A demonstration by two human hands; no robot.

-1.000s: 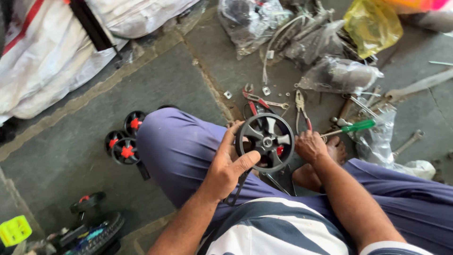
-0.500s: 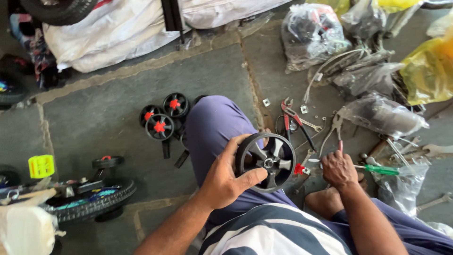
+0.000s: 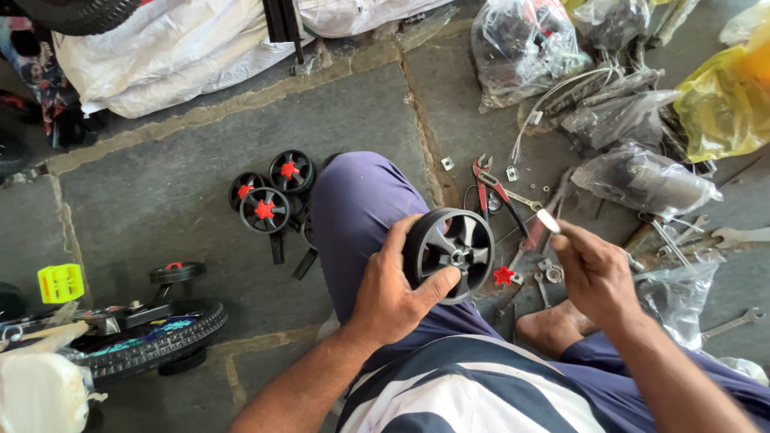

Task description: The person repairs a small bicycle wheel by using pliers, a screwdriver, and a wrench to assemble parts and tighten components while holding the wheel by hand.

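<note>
A: Quick pass. Left hand [image 3: 393, 293] is wrapped around a small black plastic wheel [image 3: 449, 252], thumb across the spokes, wheel resting on the person's purple-trousered knee [image 3: 361, 200].

B: Right hand [image 3: 589, 273]?

A: Pinched on a small pale part [image 3: 549, 220] at the fingertips, just right of the wheel. Too small to tell what it is. Could be a bush or cap.

B: Risks?

A: Main one, I'd judge: that little part slips from the pinch. Below it the stone floor [image 3: 160, 208] is littered with nuts, washers and a red star-shaped cap [image 3: 503, 276], so a dropped piece would get lost among them.

B: The wheel?

A: It's held only at rim and spoke, balanced on the knee. If the right hand pushes hard at the hub, the wheel may tilt or roll off the leg.

B: Anything near the feet?

A: Red-handled pliers [image 3: 491, 188] and loose spanners [image 3: 738, 236] lie close to the bare foot [image 3: 553, 329]. A shift of the leg could meet metal.

B: Other stuff?

A: Three black wheels with red hubs [image 3: 269, 192] left of the knee, plastic bags of parts [image 3: 642, 176] top right, a small bicycle tyre [image 3: 152, 341] bottom left. Well apart, no hazard that I can see.
</note>
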